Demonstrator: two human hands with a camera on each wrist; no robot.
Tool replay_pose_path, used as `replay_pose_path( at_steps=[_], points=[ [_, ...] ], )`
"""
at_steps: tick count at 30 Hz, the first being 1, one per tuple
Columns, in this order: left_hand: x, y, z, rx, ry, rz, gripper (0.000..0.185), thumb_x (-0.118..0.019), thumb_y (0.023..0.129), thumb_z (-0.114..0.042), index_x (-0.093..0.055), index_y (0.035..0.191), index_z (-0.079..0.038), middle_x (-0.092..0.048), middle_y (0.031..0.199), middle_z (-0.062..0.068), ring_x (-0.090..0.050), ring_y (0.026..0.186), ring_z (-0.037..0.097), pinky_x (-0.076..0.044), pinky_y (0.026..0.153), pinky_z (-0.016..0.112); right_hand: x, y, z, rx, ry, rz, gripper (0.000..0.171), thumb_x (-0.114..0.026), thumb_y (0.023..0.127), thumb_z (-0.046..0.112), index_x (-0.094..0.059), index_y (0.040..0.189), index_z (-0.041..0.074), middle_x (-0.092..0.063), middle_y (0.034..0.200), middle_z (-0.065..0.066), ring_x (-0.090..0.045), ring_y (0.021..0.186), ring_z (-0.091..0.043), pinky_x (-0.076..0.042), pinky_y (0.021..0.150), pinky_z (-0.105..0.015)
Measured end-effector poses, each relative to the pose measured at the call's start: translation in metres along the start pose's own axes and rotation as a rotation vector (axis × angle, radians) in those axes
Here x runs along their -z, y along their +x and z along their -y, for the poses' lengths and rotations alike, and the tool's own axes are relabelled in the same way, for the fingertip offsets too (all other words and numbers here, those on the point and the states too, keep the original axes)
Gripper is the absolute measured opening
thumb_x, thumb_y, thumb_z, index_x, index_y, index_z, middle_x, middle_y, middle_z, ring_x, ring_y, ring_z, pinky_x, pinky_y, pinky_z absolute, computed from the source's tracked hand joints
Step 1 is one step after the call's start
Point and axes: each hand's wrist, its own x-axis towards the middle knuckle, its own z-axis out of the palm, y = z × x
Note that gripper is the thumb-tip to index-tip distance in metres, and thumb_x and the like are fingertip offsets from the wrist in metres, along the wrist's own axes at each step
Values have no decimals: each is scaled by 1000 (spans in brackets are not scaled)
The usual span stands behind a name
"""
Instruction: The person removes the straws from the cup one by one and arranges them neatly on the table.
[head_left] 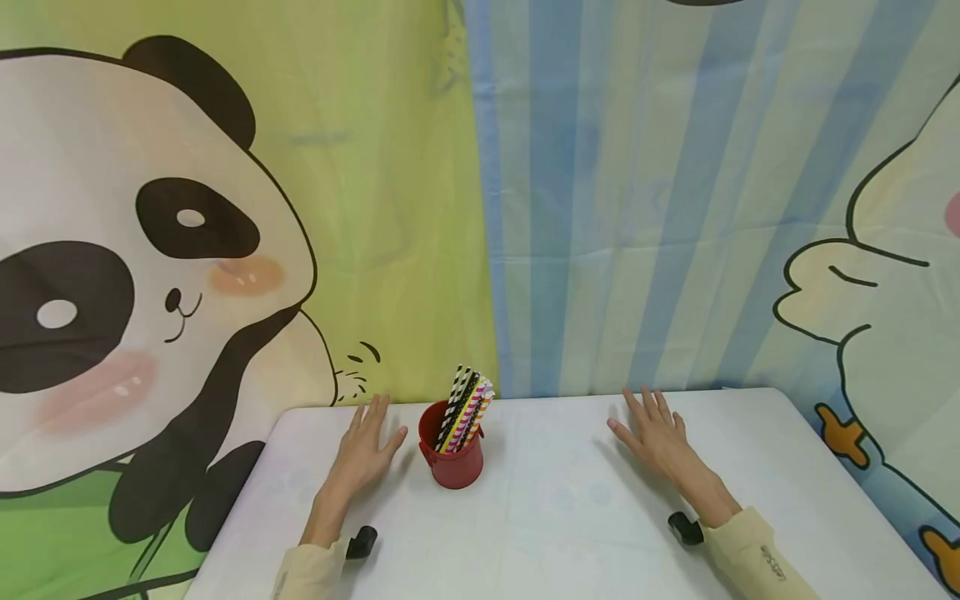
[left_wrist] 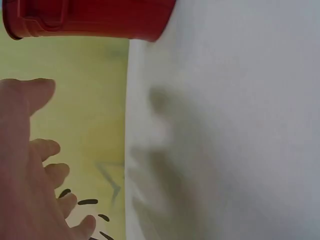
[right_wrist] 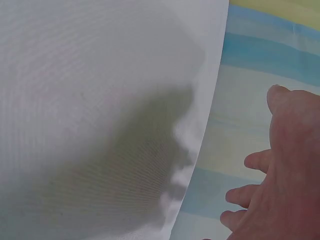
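A red bucket (head_left: 457, 468) stands upright on the white table, left of the middle in the head view. Striped paper straws (head_left: 467, 410) in black, pink, yellow and orange lean out of its top. Just left of the bucket is my left hand (head_left: 363, 454), fingers spread and holding nothing. In the left wrist view the bucket (left_wrist: 95, 17) shows at the top, apart from the thumb. My right hand (head_left: 660, 442) is over the right part of the table, fingers spread and holding nothing. Both hands cast shadows on the cloth.
The white-covered table (head_left: 555, 517) ends at a back edge close to the fingertips. Behind it hangs a curtain (head_left: 405, 208) printed with a panda (head_left: 187, 250) and blue stripes. Black wrist cameras (head_left: 363, 542) sit by both sleeves.
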Motion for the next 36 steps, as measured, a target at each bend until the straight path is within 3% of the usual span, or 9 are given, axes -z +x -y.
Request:
replay_pose_path(
  at_steps=[5,10,17,23,31,36],
  points=[
    [4,-4,-9,-41,-165,-23,78,-46,101,-58,-19,162,-17,-15,169,8,-8,155,40,-15,118,69,-1,-1,0,2,-1,0,81,-45,101,59,-22,160,7,-14,163,-32,-9,150,-54,-12,108,-80],
    [13,-11,-31,-115,-269,-1,79,-54,99,-56,-20,162,-22,-17,169,3,-6,156,37,-13,120,67,-5,0,0,9,3,19,82,-42,102,61,-21,160,7,-13,163,-33,-8,149,-55,-11,108,-79],
    [15,-15,-58,-171,-250,103,88,-62,91,-62,-18,161,-31,-14,170,-3,-5,157,33,-14,120,67,-7,-2,7,15,17,10,80,-45,102,58,-24,159,5,-15,162,-32,-8,149,-54,-11,109,-78],
    [17,-15,-70,-182,-238,171,99,-68,84,-67,-18,161,-29,-11,170,-3,-5,158,27,-14,122,63,-8,-4,16,36,19,0,78,-47,102,56,-27,158,6,-18,162,-31,-11,149,-54,-14,110,-77],
    [13,-14,-72,-167,-213,189,105,-69,79,-72,-20,161,-27,-13,170,-1,-6,158,26,-17,121,65,-13,-6,28,76,55,3,78,-47,101,57,-27,158,9,-17,163,-29,-9,150,-52,-13,111,-77],
    [10,-12,-70,-178,-224,172,102,-70,78,-72,-28,159,-25,-18,169,1,-11,157,31,-20,118,67,-14,-8,37,117,51,-28,75,-53,101,51,-31,156,6,-21,163,-28,-14,150,-52,-18,111,-75]
  ],
)
